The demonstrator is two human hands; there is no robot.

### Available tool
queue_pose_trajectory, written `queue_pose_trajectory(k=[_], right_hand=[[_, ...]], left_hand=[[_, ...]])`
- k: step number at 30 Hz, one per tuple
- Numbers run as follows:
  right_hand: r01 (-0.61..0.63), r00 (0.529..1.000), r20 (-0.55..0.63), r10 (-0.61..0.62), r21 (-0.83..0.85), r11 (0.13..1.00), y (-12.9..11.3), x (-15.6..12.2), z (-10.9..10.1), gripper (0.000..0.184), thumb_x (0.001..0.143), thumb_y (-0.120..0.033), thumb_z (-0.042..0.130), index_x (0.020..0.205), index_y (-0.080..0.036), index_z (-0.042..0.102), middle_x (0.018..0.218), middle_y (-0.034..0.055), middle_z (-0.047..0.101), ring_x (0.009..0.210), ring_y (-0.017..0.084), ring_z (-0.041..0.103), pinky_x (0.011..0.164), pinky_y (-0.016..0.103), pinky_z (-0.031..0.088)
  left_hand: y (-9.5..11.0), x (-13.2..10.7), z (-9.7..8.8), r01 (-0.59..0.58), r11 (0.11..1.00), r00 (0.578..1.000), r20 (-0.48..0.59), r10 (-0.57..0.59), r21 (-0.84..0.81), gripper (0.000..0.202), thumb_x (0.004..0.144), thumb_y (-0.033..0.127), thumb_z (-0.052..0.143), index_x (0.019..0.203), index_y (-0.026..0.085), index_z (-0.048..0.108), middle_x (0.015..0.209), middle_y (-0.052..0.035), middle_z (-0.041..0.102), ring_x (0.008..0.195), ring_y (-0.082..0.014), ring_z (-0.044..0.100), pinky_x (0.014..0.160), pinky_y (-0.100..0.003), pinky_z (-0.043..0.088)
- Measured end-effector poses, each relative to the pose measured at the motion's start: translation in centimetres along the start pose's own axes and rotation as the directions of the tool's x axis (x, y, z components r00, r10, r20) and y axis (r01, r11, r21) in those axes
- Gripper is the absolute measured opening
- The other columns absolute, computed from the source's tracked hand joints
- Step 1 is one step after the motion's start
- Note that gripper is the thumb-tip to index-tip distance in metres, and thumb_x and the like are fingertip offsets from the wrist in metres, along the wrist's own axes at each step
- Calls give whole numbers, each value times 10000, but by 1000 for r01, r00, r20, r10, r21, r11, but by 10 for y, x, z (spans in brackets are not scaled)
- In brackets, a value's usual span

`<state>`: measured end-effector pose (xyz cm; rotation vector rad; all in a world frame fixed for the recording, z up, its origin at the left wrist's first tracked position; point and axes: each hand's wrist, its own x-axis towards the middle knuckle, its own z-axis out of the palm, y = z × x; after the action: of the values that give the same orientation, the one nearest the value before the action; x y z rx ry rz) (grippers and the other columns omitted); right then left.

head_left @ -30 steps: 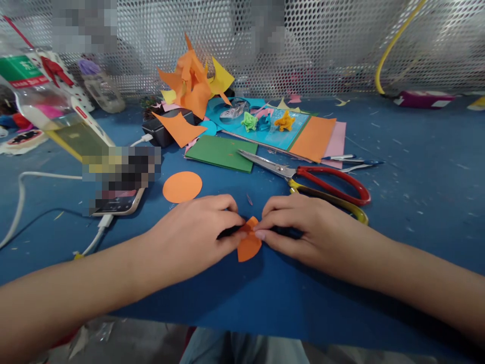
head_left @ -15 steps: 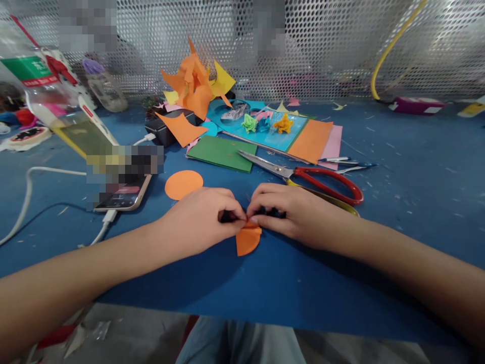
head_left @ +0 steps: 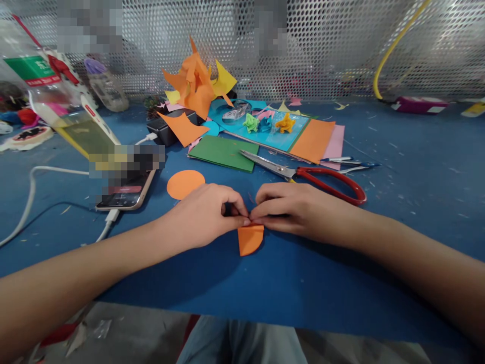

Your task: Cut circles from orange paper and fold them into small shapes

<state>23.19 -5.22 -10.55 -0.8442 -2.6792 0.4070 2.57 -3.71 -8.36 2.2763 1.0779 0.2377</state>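
My left hand (head_left: 204, 215) and my right hand (head_left: 299, 207) meet fingertip to fingertip over a small folded orange paper piece (head_left: 250, 238) on the blue table (head_left: 417, 172). Both hands are closed, pinching the paper's top edge flat against the table. The lower, rounded part of the paper sticks out below my fingers. A flat orange paper circle (head_left: 185, 183) lies just beyond my left hand.
Red-handled scissors (head_left: 326, 182) lie behind my right hand. Further back are green (head_left: 223, 151), teal, orange and pink paper sheets, small crumpled paper figures (head_left: 265, 123) and orange-yellow scraps (head_left: 197, 86). A phone (head_left: 127, 194) on a white cable lies at left, pens (head_left: 352, 162) at right, a mesh wall behind.
The orange paper's upper flap has been folded down and pressed flat; its top edge is now straight. Both hands shifted slightly away from me.
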Motion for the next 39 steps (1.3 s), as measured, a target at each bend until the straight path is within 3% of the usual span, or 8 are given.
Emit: queue_pose_trajectory(k=[7,13,30,32,36,39], right_hand=[[242,968,151,-201,-345,907,-2,3,-10,452,976,-206,169,1066,-177,611,883,65,590,732,163,532,593,275,398],[349,937,194,-292,-431,832,-1,6,-8,468,961,-144,156,1054,-132,614,826,73,592,682,180,499,538,297,376],[299,952,176,-252,-339,892,14,0,-9,459,956,-157,150,1030,-148,603,894,97,636,778,200,576,633,308,436],[253,965,147,-218,-294,922,14,0,-8,407,956,-164,209,990,-149,614,885,89,635,786,195,577,647,298,442],[34,999,-31,-35,-58,998,11,1,-2,215,925,-222,415,957,-167,620,945,62,611,833,147,577,724,240,446],[-36,999,-16,38,72,997,7,3,2,176,900,-264,483,959,-190,631,970,47,589,857,134,565,760,238,431]], left_hand=[[-10,6,0,65,986,996,63,-56,-155,135,697,308,648,743,186,682,516,47,522,470,-72,433,463,-185,329],[-18,11,4,111,949,991,103,-84,-296,116,656,259,646,752,198,668,530,51,531,478,-76,445,450,-183,335],[-17,8,-3,154,938,977,187,-99,-311,125,632,185,626,756,202,637,603,59,527,527,-70,482,449,-173,367],[-16,7,-3,152,944,977,190,-98,-294,125,639,196,620,762,209,637,626,60,545,526,-67,478,449,-172,369],[-13,5,-4,138,970,985,130,-114,-201,106,649,233,618,750,223,649,651,64,572,501,-56,442,437,-161,358],[-11,4,-3,123,982,989,99,-109,-145,103,659,260,621,750,231,660,619,65,561,498,-60,432,435,-163,352]])
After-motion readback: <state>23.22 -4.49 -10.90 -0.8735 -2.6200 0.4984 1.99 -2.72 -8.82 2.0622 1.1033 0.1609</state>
